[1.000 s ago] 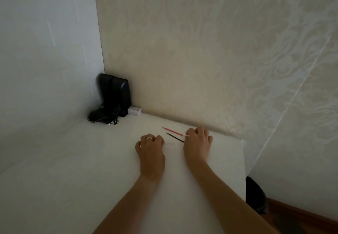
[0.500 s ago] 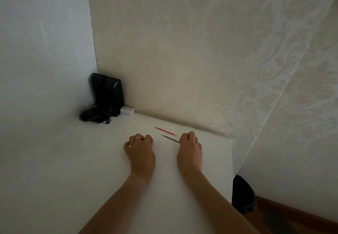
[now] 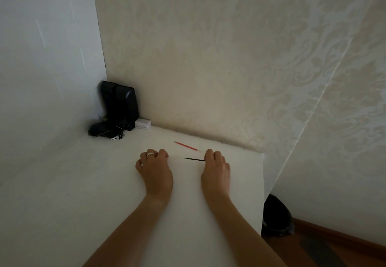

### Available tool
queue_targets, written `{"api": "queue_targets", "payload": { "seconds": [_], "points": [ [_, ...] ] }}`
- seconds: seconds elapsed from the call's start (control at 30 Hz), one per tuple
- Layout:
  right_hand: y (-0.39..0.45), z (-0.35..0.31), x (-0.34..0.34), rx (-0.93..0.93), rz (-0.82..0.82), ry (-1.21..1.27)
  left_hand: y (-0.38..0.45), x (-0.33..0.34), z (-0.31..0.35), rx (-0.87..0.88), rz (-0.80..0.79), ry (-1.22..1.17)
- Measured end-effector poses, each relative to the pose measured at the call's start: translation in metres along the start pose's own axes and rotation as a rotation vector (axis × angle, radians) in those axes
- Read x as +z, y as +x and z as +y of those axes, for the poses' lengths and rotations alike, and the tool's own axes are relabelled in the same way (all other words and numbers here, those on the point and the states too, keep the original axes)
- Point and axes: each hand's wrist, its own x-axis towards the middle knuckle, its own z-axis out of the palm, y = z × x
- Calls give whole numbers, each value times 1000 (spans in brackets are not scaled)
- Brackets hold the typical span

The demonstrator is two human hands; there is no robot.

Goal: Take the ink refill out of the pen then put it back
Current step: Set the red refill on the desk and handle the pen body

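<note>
At frame centre, the left hand (image 3: 155, 167) rests knuckles-up, fingers curled together; the right hand (image 3: 216, 167) pinches the black refill (image 3: 193, 159) on the table (image 3: 83, 193).

Red refill (image 3: 186, 146); black refill (image 3: 193, 159); white table (image 3: 104, 183); damask wallpaper (image 3: 229, 57).

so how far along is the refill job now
Done: a thin black refill looks already out, lying on the white table. In hand: right hand fingers touch its end; left hand is curled beside it. Left: putting it back. A red refill lies untouched.
</note>
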Motion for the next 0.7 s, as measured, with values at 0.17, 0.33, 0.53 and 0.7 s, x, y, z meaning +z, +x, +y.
{"api": "queue_targets", "payload": {
  "seconds": [0.17,0.33,0.53,0.7],
  "points": [
    [0,-1,1,11,22,0,0,1,0,28,-1,-30],
    [1,-1,4,-36,6,25,2,2,0,106,-38,-89],
    [1,-3,5,-163,-16,119,3,1,2,191,-86,-119],
    [1,-2,1,-62,53,140,3,1,2,174,-69,-116]
  ]
}}
